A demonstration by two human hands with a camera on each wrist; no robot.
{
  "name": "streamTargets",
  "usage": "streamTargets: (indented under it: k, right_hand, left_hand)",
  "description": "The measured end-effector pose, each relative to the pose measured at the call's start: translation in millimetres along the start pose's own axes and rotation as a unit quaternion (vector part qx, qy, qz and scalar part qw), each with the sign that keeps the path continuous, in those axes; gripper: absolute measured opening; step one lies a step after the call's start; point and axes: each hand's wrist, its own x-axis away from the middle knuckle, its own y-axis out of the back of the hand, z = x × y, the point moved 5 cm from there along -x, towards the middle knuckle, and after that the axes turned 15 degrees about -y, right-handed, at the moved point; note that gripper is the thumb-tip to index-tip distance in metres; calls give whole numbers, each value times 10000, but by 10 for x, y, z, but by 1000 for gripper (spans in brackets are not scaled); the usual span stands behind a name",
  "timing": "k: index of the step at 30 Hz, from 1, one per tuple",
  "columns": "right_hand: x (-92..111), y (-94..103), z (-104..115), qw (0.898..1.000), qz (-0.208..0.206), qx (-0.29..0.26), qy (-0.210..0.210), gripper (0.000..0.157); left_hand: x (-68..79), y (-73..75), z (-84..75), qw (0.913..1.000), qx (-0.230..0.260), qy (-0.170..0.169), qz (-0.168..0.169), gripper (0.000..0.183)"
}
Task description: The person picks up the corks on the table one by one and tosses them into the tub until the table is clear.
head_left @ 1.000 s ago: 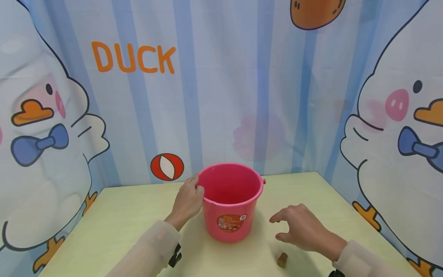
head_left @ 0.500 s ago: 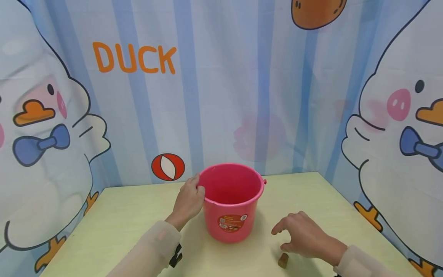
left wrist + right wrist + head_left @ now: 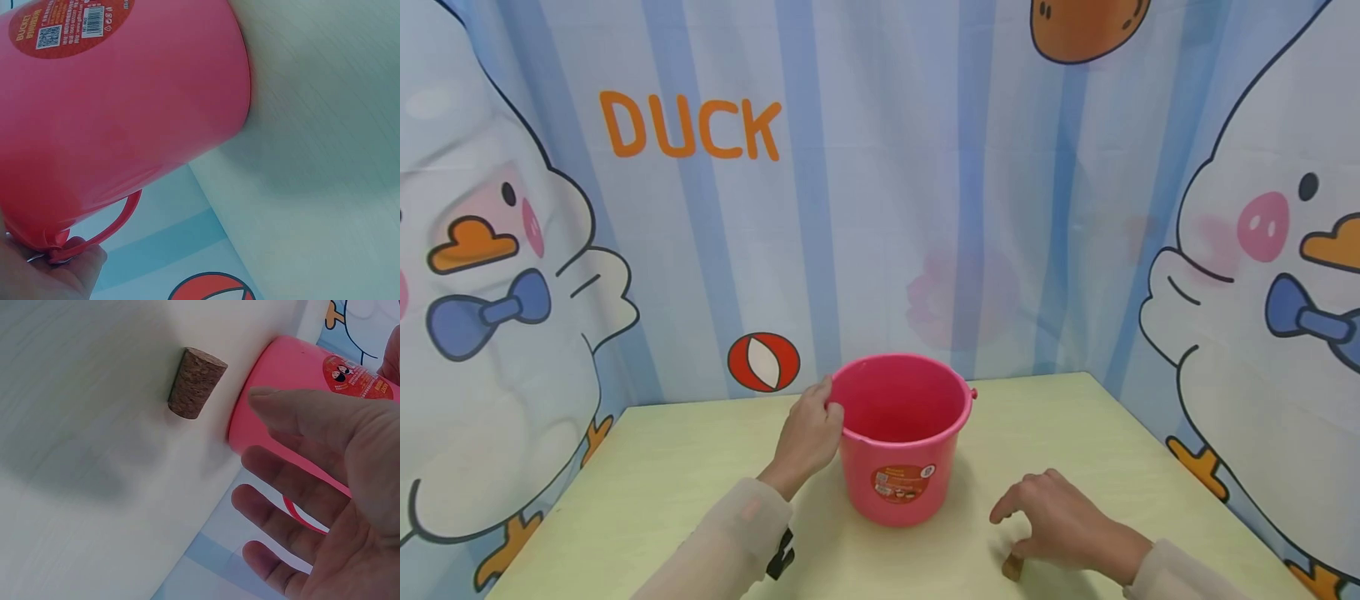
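Note:
A pink plastic bucket (image 3: 859, 471) with a red label stands upright on the table, its inside bare in the head view. My left hand (image 3: 808, 437) grips its rim on the left; in the left wrist view the fingers (image 3: 84, 272) curl at the rim beside the base of the red handle (image 3: 122, 219). To the right of the bucket, a brown cork stopper (image 3: 1012, 569) rests on the tabletop. Above it hovers my right hand (image 3: 1060, 521), thumb and fingers apart. The right wrist view shows a gap between those fingertips (image 3: 257, 456) and the cork (image 3: 197, 383).
The pale yellow table (image 3: 700, 475) runs back to a striped blue curtain (image 3: 880, 208) printed with ducks and a ball. Black wrist straps (image 3: 781, 557) show at the left sleeve.
My right hand has come down closer over the cork stopper and now partly covers it in the head view. The left hand and the bucket stay as they were.

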Motion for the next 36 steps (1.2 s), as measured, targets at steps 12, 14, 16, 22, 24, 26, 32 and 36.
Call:
streamTargets:
  k: [12, 14, 16, 22, 24, 26, 32, 36]
  right_hand:
    - [27, -154, -21, 9996, 157, 90, 208, 23]
    - [27, -176, -21, 9994, 194, 85, 266, 24]
    - [32, -200, -17, 9992, 214, 108, 329, 25]
    - [62, -261, 14, 9973, 5, 231, 700, 37]
    - [79, -264, 24, 9962, -144, 270, 818, 40]
    - [89, -265, 28, 9953, -241, 296, 886, 41]
    - [92, -267, 30, 9954, -264, 282, 874, 41]
    - [95, -263, 27, 9956, -295, 304, 835, 41]
  left_hand:
    - [1, -6, 5, 10000, 24, 42, 20, 57]
    - [0, -9, 9, 10000, 20, 50, 32, 57]
    - [1, -12, 10, 10000, 21, 56, 40, 57]
    - [2, -11, 9, 10000, 29, 27, 29, 57]
    - [1, -10, 6, 10000, 31, 6, 27, 57]
    - [1, -10, 5, 10000, 35, 3, 33, 57]
    - [1, -9, 11, 10000, 52, 48, 40, 58]
    - [2, -9, 9, 10000, 31, 27, 29, 57]
